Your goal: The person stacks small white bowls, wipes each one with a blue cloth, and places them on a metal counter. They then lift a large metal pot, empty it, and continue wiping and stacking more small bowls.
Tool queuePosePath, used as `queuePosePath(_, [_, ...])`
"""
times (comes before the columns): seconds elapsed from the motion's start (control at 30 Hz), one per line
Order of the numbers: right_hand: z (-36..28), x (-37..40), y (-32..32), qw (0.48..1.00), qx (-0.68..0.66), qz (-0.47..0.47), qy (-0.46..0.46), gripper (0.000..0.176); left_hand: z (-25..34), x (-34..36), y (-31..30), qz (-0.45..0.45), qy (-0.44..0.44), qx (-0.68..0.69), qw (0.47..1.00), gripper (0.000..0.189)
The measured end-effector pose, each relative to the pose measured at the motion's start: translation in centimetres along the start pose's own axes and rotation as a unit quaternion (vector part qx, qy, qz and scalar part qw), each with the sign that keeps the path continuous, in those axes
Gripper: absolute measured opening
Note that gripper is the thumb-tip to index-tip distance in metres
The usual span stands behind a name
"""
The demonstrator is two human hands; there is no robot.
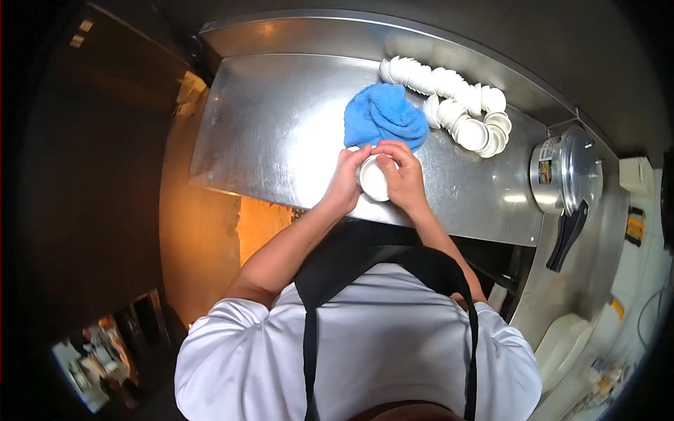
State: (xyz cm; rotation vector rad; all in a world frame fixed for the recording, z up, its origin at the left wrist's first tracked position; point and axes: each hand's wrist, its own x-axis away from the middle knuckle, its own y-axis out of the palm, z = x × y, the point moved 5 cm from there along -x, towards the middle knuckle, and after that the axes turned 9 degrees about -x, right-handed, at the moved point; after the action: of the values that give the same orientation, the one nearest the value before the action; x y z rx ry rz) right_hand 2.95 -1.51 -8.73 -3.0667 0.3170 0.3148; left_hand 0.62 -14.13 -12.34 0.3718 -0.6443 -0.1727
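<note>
Between both hands, near the front edge of the steel counter (281, 119), is a small white bowl (375, 181). My left hand (345, 177) grips its left side, fingers wrapped round the rim. On its right, my right hand (404, 172) has the thumb over the rim and the fingers curled round the far side. A crumpled blue cloth (386, 116) lies on the counter just beyond my fingertips. Farther back to the right, several small white bowls (474, 133) rest tilted against one another in curved rows.
A steel pressure cooker (551, 172) with a black handle (567, 238) stands at the right end. The counter's raised back edge (351, 28) runs behind the bowls. A dark panel (91, 175) rises at the left, and a white tray (562, 344) sits at the lower right.
</note>
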Motion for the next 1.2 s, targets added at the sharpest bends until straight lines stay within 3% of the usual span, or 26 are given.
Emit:
queuePosePath(0.1, [1.1, 0.1, 2.9, 0.984, -0.089, 0.043, 0.146, 0.014, -0.9, -2.3, -3.8, -0.076, 0.035, -0.024, 0.996, 0.024])
queuePosePath(0.13, [0.8, -0.5, 3.6, 0.987, -0.049, 0.056, 0.141, 0.014, -1.6, -3.2, -4.9, -0.107, 0.045, 0.005, 0.993, 0.029])
queuePosePath(0.23, [2.6, -1.3, 5.3, 0.933, -0.208, 0.105, 0.274, 0.011, 1.8, -1.4, -4.5, -0.162, 0.004, 0.054, 0.985, 0.045])
queuePosePath(0.27, [2.7, -1.4, 5.6, 0.938, -0.193, 0.113, 0.264, 0.012, 1.4, -2.2, -5.2, -0.238, -0.023, 0.028, 0.971, 0.055])
queuePosePath(0.37, [-0.7, -1.3, 6.7, 0.979, 0.007, 0.172, 0.112, 0.027, 2.4, -1.6, -6.1, -0.241, -0.155, 0.062, 0.956, 0.051])
queuePosePath(0.4, [-1.8, -1.0, 7.6, 0.991, 0.109, 0.071, -0.034, 0.048, 2.9, -1.4, -6.2, -0.241, -0.167, 0.064, 0.954, 0.050])
queuePosePath(0.43, [-4.2, -0.6, 9.6, 0.967, 0.252, -0.035, -0.032, 0.062, 3.4, -1.2, -6.1, -0.240, -0.178, 0.067, 0.952, 0.050])
queuePosePath(0.47, [-5.5, -0.6, 10.4, 0.949, 0.304, -0.064, -0.049, 0.061, 3.6, -1.0, -6.3, -0.236, -0.190, 0.072, 0.950, 0.050])
queuePosePath(0.53, [-5.4, -0.4, 10.7, 0.953, 0.290, -0.076, -0.030, 0.060, 4.1, -1.2, -7.2, -0.287, -0.163, 0.053, 0.942, 0.045])
queuePosePath(0.6, [-3.5, -0.7, 8.9, 0.985, 0.161, -0.046, 0.032, 0.059, 5.1, -1.5, -7.9, -0.334, -0.127, -0.012, 0.934, 0.045])
queuePosePath(0.7, [-2.5, -1.0, 7.1, 0.989, -0.059, -0.007, 0.139, 0.054, 5.4, -2.5, -8.3, -0.349, -0.133, -0.002, 0.928, 0.044])
queuePosePath(0.73, [-3.2, -1.5, 7.0, 0.987, -0.100, -0.020, 0.124, 0.048, 5.9, -2.1, -7.7, -0.313, -0.145, 0.027, 0.938, 0.046])
queuePosePath(0.83, [-3.6, -2.5, 7.0, 0.987, -0.067, -0.112, 0.097, 0.049, 5.7, -2.6, -6.9, -0.343, -0.148, 0.063, 0.925, 0.043])
queuePosePath(0.87, [-4.0, -3.0, 7.2, 0.991, -0.049, -0.111, 0.049, 0.049, 5.6, -2.8, -6.7, -0.350, -0.142, 0.090, 0.922, 0.042])
queuePosePath(0.93, [-4.1, -3.4, 7.5, 0.999, 0.019, -0.027, -0.040, 0.049, 5.1, -2.9, -6.2, -0.364, -0.132, 0.140, 0.911, 0.040])
queuePosePath(1.0, [-4.2, -3.1, 7.4, 0.986, 0.098, 0.034, -0.129, 0.057, 6.1, -1.8, -4.5, -0.300, -0.096, 0.184, 0.931, 0.033])
queuePosePath(1.03, [-4.5, -3.1, 7.4, 0.985, 0.117, 0.000, -0.128, 0.060, 6.5, -1.5, -3.9, -0.268, -0.077, 0.206, 0.938, 0.029])
queuePosePath(1.07, [-5.1, -3.4, 7.3, 0.982, 0.136, -0.036, -0.127, 0.062, 5.0, -2.6, -4.2, -0.271, -0.068, 0.222, 0.934, 0.042])
queuePosePath(1.13, [-4.4, -3.5, 6.8, 0.971, 0.172, -0.107, -0.125, 0.068, 4.2, -2.2, -4.0, -0.270, -0.118, 0.211, 0.932, 0.043])
queuePosePath(1.2, [-2.0, -3.1, 5.8, 0.997, 0.040, -0.047, -0.050, 0.065, 4.3, -1.4, -3.4, -0.239, -0.143, 0.156, 0.948, 0.045])
